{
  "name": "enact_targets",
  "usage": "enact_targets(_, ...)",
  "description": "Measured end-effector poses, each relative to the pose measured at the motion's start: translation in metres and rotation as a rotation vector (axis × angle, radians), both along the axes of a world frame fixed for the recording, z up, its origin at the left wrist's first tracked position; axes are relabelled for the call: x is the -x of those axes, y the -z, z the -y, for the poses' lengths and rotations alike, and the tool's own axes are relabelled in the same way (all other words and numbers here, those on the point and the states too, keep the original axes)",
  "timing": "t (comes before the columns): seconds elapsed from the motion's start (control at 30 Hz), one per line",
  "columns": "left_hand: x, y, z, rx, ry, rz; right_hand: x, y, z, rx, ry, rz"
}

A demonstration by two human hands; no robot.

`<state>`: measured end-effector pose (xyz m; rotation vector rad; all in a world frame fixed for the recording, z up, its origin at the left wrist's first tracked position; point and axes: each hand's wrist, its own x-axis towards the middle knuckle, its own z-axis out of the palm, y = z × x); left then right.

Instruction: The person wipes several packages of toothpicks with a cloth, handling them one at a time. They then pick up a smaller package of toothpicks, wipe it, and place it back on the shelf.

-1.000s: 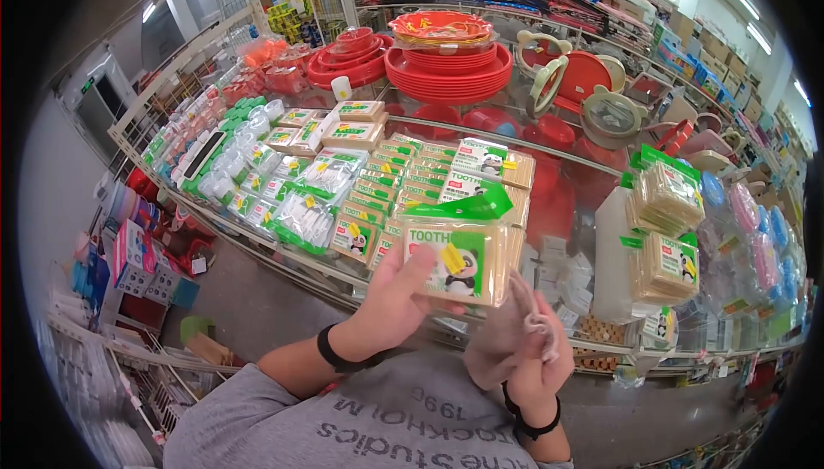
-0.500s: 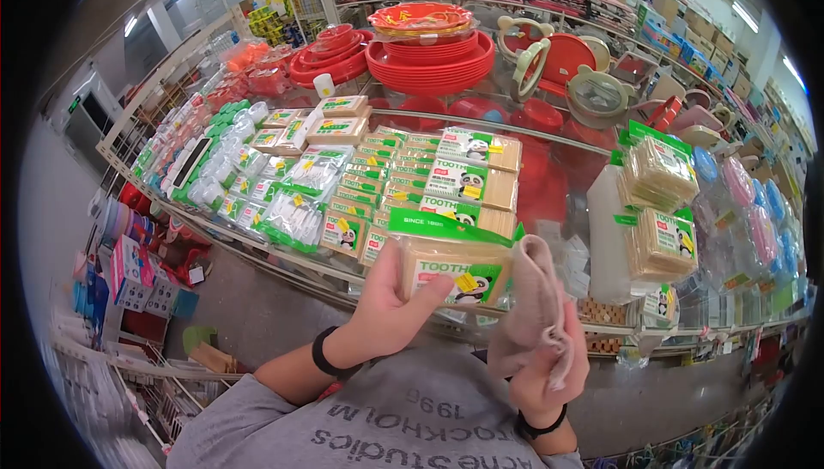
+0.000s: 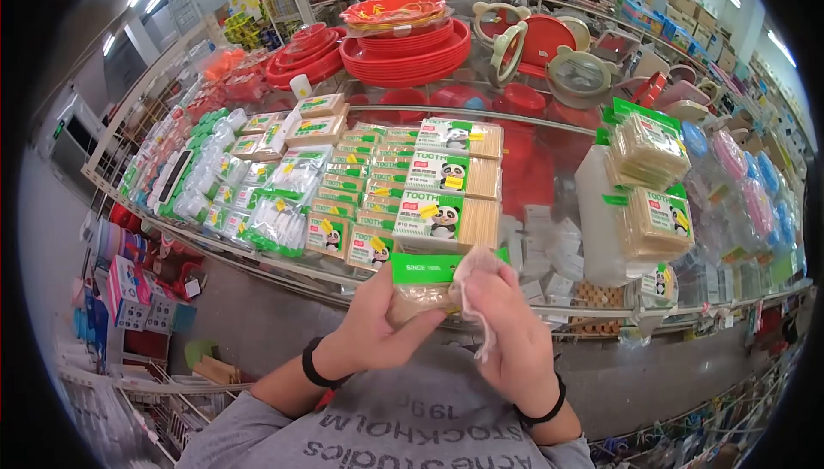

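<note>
My left hand (image 3: 374, 321) grips a clear pack of toothpicks (image 3: 419, 297) with a green header card, held in front of my chest at the shelf's front edge. Its thumb lies across the lower front of the pack. My right hand (image 3: 513, 319) is closed on a pale pinkish cloth (image 3: 477, 280), pressed against the right end of the green header. The cloth and fingers cover that end of the pack. Just beyond stand stacked toothpick boxes (image 3: 446, 220) with panda labels, and smaller toothpick packs (image 3: 328, 233) lie in rows to their left.
Red plastic basins (image 3: 403, 57) are stacked at the back, beside bear-eared mirrors (image 3: 579, 74). More bagged toothpicks (image 3: 657, 220) sit on a white block (image 3: 599, 211) at right. The shelf's metal front rail (image 3: 275, 254) runs before me; goods crowd the lower left.
The cloth has moved left and down from beside the pack onto its header. The pack has tilted and dropped slightly, so its panda label no longer shows. The view has shifted a little.
</note>
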<state>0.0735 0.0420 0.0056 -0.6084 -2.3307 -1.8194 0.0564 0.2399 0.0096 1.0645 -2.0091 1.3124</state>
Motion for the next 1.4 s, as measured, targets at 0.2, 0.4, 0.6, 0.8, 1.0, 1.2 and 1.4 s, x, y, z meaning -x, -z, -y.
enact_targets(0.2,-0.002,0.013,0.004,-0.100,0.007,-0.048,-0.006,-0.003,0.008,-0.005,-0.079,0.069)
enact_targets(0.4,-0.006,0.023,0.005,-0.259,0.002,0.024,-0.005,0.001,0.004,-0.048,0.024,0.041)
enact_targets(0.6,-0.007,0.019,0.008,0.027,-0.022,-0.141,-0.006,-0.002,-0.001,-0.024,0.059,0.078)
enact_targets(0.8,-0.008,0.025,0.003,-0.046,-0.034,-0.116,-0.009,-0.004,0.008,-0.065,0.044,0.006)
enact_targets(1.0,-0.003,0.004,0.011,0.273,-0.101,-0.430,-0.001,0.014,0.005,-0.035,0.196,0.026)
enact_targets(1.2,-0.004,0.004,0.020,0.159,-0.008,-0.340,0.005,0.013,-0.018,-0.091,0.112,0.003)
enact_targets(1.4,0.003,0.009,0.025,-0.283,0.082,-0.251,0.001,0.031,-0.027,0.107,0.377,0.260)
